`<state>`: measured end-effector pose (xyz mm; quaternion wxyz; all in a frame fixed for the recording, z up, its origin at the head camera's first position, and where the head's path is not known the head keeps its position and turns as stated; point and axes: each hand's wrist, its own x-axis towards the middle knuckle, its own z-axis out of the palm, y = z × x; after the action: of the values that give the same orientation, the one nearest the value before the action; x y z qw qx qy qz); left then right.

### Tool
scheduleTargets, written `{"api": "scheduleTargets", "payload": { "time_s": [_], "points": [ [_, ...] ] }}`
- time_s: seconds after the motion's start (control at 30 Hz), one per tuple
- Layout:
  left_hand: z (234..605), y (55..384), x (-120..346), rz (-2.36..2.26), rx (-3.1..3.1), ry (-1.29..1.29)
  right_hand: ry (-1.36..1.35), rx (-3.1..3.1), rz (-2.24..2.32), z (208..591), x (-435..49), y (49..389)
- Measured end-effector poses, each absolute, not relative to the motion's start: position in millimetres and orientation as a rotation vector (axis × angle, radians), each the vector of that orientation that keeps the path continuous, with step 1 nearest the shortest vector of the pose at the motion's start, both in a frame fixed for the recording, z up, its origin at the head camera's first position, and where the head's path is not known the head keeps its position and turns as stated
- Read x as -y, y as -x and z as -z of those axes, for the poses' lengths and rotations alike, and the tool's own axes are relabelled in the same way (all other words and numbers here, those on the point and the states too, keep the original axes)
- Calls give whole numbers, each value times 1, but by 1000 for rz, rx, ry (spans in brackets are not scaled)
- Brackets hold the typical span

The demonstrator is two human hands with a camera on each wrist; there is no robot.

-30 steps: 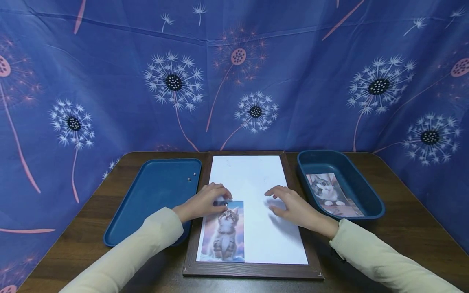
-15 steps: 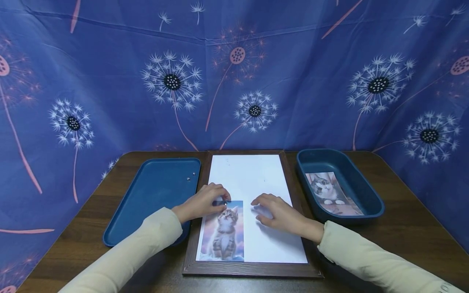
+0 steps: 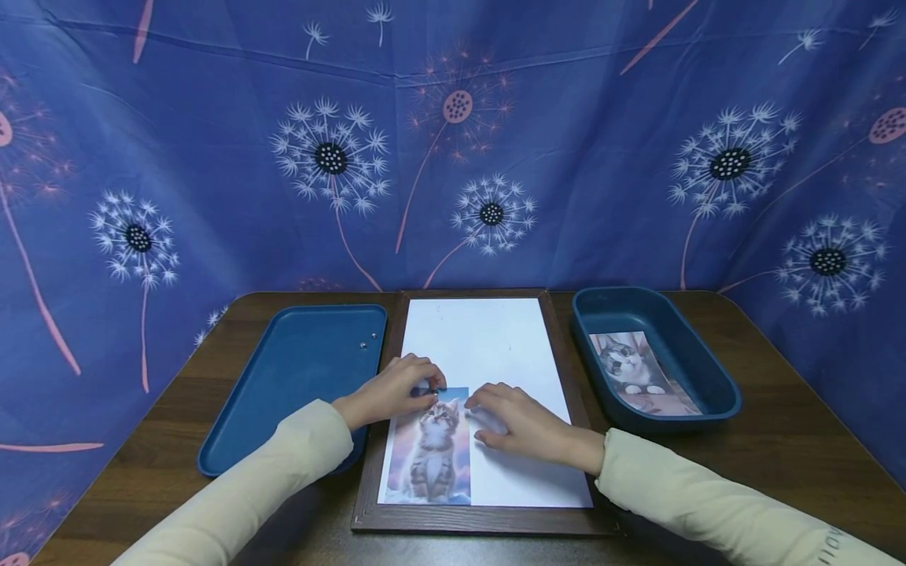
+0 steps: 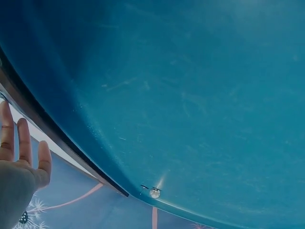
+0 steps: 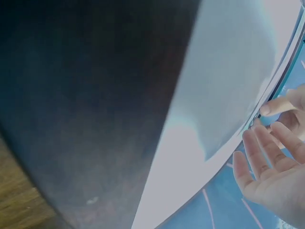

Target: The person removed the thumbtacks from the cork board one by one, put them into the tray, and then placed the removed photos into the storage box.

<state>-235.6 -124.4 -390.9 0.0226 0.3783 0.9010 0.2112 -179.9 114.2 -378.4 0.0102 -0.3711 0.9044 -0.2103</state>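
A kitten picture (image 3: 432,456) lies on the lower left of a white board (image 3: 488,338) with a dark wooden frame. At the picture's top edge my left hand (image 3: 392,388) pinches a small shiny silver piece (image 3: 435,393) between thumb and fingers. My right hand (image 3: 527,424) hovers low over the board with relaxed fingers, its index fingertip right at the picture's right edge. In the right wrist view the fingers of the right hand (image 5: 274,167) are spread beside the left hand (image 5: 288,107). The left wrist view shows only part of the left hand (image 4: 21,162).
Left of the board stands a blue tray (image 3: 297,369) with small silver pieces (image 3: 364,346) near its far right corner. A deep blue bin (image 3: 697,354) on the right holds another cat picture (image 3: 637,377). A blue dandelion-print cloth (image 3: 566,157) hangs behind the wooden table (image 3: 793,456).
My right hand has moved left across the board and down to the kitten picture's right edge. The left hand has stayed at the picture's top with the silver piece.
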Motion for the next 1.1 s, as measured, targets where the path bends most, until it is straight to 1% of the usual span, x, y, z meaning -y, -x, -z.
{"api": "scheduleTargets", "payload": {
  "time_s": [0.5, 1.1],
  "points": [
    [387, 238, 125, -678, -2739, -1142, 1250, -2772, 533, 381, -102, 177],
    [387, 244, 123, -662, -2704, -1158, 1268, -2777, 403, 382, -98, 172]
  ]
}}
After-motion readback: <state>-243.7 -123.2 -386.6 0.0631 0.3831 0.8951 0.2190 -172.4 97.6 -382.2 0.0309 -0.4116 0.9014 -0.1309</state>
